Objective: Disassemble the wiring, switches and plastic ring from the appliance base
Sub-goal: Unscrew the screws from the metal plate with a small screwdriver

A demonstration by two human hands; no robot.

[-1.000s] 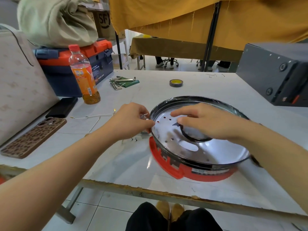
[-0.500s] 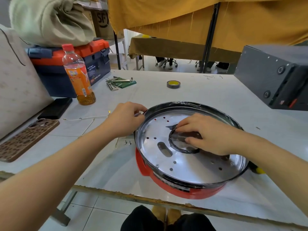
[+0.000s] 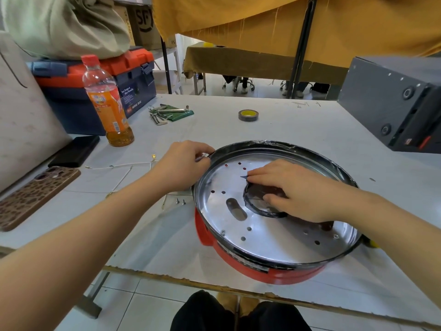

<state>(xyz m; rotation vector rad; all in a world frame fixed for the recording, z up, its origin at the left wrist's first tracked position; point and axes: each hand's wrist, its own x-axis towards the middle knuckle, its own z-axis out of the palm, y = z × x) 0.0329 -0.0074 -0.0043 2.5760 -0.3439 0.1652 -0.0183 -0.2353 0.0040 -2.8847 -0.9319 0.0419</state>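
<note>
1. Leopard-print phone case (image 3: 35, 194) lies at the left table edge, a black phone (image 3: 75, 151) just behind it.
2. Blue-and-orange toolbox (image 3: 95, 89), lid closed, contents hidden; pale cloth bundle (image 3: 64, 25) on top.
3. Plastic bottle (image 3: 107, 103), red cap on, orange drink only in the bottom part.
4. White wire (image 3: 124, 166) loose on the table (image 3: 262, 120), two screws (image 3: 180, 201) near it.
5. Left hand (image 3: 181, 168) curled, pinching a small metal piece at the base's left rim.
6. Red appliance base (image 3: 274, 271) sits at the near table edge, shiny perforated plate inside.
7. Right hand (image 3: 296, 192) rests on the plate, fingers bent over the black plastic ring (image 3: 250, 206); grip unclear.
8. Tape roll (image 3: 248, 115) behind; grey box (image 3: 391, 103) far right.
</note>
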